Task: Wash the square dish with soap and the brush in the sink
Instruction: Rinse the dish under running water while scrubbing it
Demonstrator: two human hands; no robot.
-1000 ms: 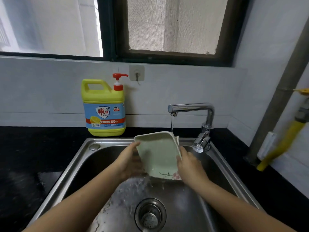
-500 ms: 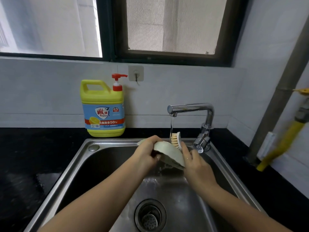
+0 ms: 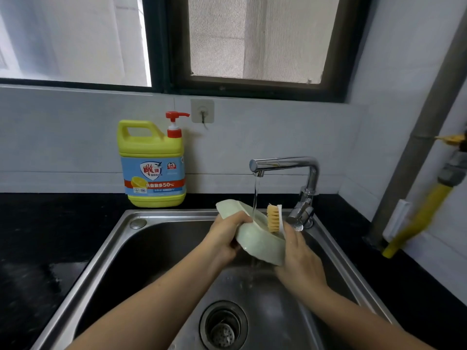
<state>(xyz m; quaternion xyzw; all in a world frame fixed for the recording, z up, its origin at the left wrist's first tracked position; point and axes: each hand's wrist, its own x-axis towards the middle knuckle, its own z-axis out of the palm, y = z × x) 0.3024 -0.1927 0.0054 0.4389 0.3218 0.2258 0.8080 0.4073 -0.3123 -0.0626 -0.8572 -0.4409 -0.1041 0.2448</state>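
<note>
Tilting over the sink (image 3: 161, 248), the square dish (image 3: 260, 245) catches tap water (image 3: 255, 195) and the brush (image 3: 273, 219) bristles. The left hand (image 3: 227, 238) curls its fingers over the rim, and the right hand (image 3: 300, 258) has its fingers round the brush. A second ago the dish stood nearly upright.

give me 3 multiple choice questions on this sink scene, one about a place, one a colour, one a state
1. Where does the soap bottle stand?
A) on the window sill
B) on the counter behind the sink
C) in the drain

2. What colour is the bottle's pump?
A) red
B) blue
C) green

3. What is the faucet doing?
A) shut off
B) dripping onto the counter
C) running onto the dish

Answers: 1 B, the bottle sits on the black counter against the wall. 2 A, the pump head is red. 3 C, a stream falls from the spout onto the dish.
</note>
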